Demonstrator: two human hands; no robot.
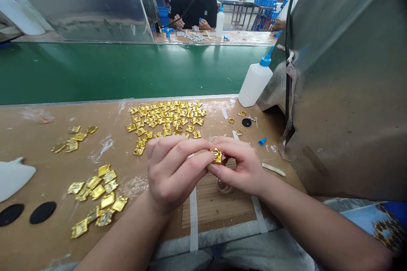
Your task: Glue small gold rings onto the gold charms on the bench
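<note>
Between the fingertips of both hands is a small gold piece [217,156], held above a taped cardboard sheet [219,209]. My left hand [178,169] grips its left side with the fingers pressed together. On the right, my right hand [240,163] pinches the same piece between thumb and fingers. Beneath the right hand a small clear round container [224,185] is partly hidden. Many gold pieces [167,114] lie in a cluster beyond the left hand, and flat gold pieces [98,192] are spread to its left.
A white bottle with a blue tip [254,84] stands at the back right beside a metal panel [346,84]. Black discs [43,212] lie at the left. Gold rings [239,132] and a blue cap [262,141] are on the right. A person [193,4] sits across the green belt [127,70].
</note>
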